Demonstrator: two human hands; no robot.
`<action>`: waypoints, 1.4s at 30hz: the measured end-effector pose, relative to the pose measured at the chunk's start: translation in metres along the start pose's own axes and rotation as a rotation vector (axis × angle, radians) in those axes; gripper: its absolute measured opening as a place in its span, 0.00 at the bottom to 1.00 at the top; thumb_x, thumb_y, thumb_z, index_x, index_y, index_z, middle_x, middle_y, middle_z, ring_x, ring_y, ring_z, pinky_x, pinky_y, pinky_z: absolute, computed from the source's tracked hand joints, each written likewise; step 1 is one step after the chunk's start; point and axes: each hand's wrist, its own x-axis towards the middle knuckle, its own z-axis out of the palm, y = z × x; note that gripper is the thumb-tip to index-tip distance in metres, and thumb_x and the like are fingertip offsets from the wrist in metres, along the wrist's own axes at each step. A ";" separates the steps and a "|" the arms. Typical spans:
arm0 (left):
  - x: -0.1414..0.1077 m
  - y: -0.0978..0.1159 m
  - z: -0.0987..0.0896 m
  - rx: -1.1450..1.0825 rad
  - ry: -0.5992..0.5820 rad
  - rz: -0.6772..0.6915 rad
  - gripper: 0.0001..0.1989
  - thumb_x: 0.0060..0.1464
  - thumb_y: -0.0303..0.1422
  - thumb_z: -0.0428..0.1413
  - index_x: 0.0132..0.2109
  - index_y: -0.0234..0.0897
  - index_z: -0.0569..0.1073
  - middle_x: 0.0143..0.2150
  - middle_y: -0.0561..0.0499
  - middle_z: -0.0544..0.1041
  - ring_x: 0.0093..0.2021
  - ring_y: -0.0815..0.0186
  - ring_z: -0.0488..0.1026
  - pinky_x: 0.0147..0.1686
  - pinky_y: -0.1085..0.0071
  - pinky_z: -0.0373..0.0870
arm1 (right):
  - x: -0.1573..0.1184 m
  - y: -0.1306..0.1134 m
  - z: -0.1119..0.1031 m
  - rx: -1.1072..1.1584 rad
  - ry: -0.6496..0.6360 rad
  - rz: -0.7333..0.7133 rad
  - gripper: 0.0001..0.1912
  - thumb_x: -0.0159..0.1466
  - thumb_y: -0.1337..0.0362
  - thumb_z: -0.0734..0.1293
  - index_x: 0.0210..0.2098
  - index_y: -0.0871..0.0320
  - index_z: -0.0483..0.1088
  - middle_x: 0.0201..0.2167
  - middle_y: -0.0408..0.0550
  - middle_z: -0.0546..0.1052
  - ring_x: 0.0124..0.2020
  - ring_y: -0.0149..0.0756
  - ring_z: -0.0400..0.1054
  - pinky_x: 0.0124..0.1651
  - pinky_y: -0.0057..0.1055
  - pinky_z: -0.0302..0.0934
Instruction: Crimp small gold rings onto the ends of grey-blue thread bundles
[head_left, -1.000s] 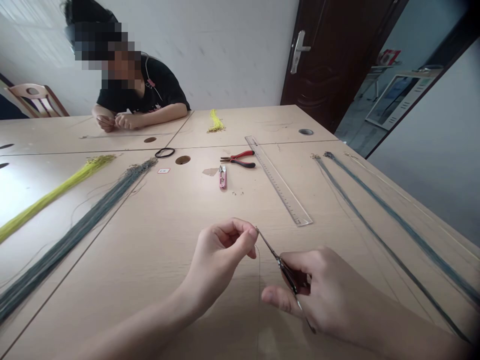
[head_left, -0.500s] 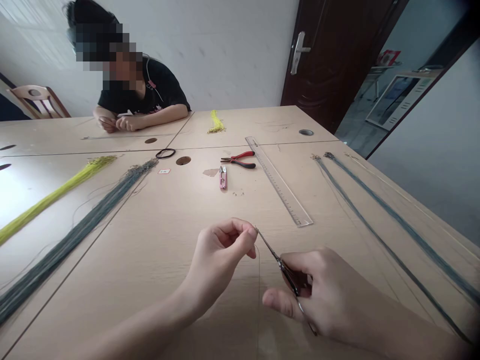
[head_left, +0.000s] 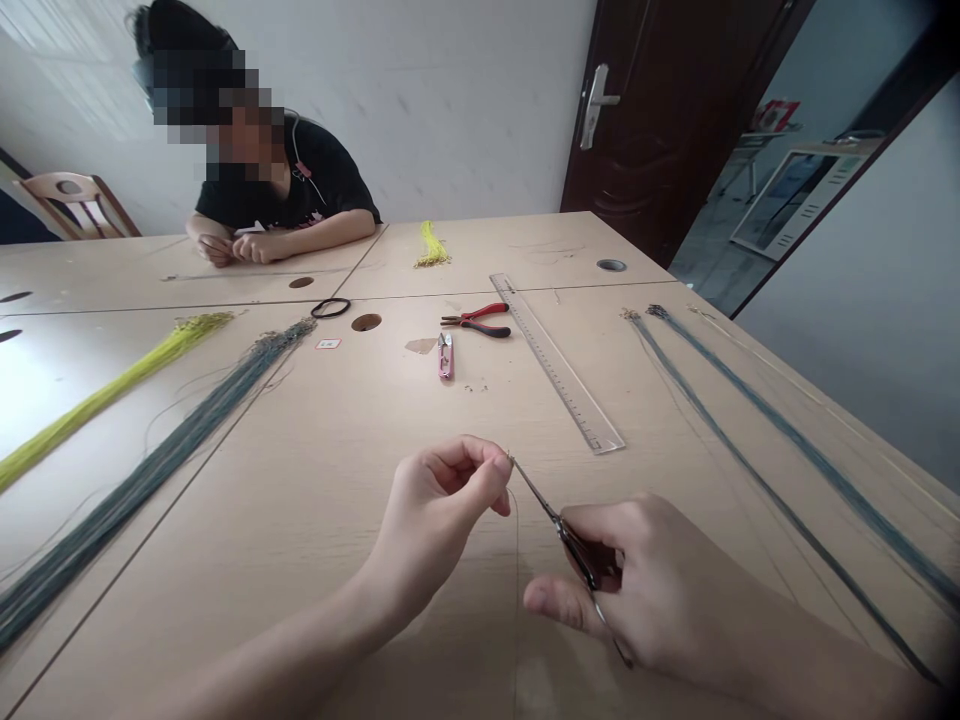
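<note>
My left hand [head_left: 450,510] is closed in a pinch on a thin cord [head_left: 517,560], which hangs from the fingertips down toward the table's near edge. A tiny metallic bit shows at the fingertips; its kind is too small to make out. My right hand [head_left: 645,590] grips a pair of slim scissors [head_left: 556,517] with dark handles and a metal loop below. The scissors' tip touches or nearly touches the pinched end of the cord. Beyond my hands lie red-and-black pliers [head_left: 484,320], a pink thread snipper [head_left: 446,358] and a clear ruler [head_left: 559,365].
Grey-blue cord bundles [head_left: 157,480] and a yellow bundle [head_left: 120,385] lie on the left. Two more grey-blue bundles [head_left: 750,385] run along the right. A black elastic band [head_left: 331,308] and a tape roll [head_left: 611,265] sit farther back. Across the table [head_left: 337,560], a person [head_left: 322,170] leans on both arms.
</note>
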 end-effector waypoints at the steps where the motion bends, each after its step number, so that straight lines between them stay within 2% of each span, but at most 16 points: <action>1: 0.000 0.000 0.000 0.000 -0.003 -0.003 0.09 0.54 0.34 0.56 0.27 0.35 0.69 0.21 0.56 0.68 0.25 0.73 0.64 0.26 0.76 0.57 | 0.000 0.000 0.000 0.007 0.002 -0.001 0.28 0.55 0.43 0.66 0.18 0.58 0.53 0.16 0.37 0.55 0.19 0.25 0.47 0.21 0.27 0.39; 14: 0.001 0.002 0.001 -0.010 -0.009 0.002 0.10 0.54 0.33 0.56 0.27 0.35 0.69 0.20 0.57 0.67 0.25 0.74 0.64 0.27 0.76 0.58 | 0.000 -0.002 0.000 0.022 -0.029 0.022 0.28 0.55 0.42 0.66 0.19 0.58 0.53 0.17 0.37 0.55 0.20 0.25 0.47 0.22 0.27 0.39; 32: 0.001 0.000 0.001 -0.005 -0.021 -0.003 0.10 0.54 0.35 0.56 0.27 0.35 0.69 0.21 0.56 0.68 0.25 0.72 0.63 0.28 0.75 0.58 | 0.000 0.001 0.001 -0.017 0.023 -0.016 0.30 0.55 0.39 0.64 0.18 0.58 0.53 0.16 0.37 0.54 0.20 0.26 0.46 0.22 0.27 0.38; 42: 0.000 0.001 0.000 -0.002 -0.020 -0.008 0.10 0.54 0.34 0.56 0.26 0.34 0.69 0.21 0.56 0.68 0.25 0.73 0.64 0.28 0.76 0.58 | -0.001 -0.001 0.000 -0.004 -0.020 0.010 0.30 0.54 0.38 0.64 0.19 0.58 0.54 0.16 0.37 0.56 0.20 0.26 0.48 0.22 0.27 0.38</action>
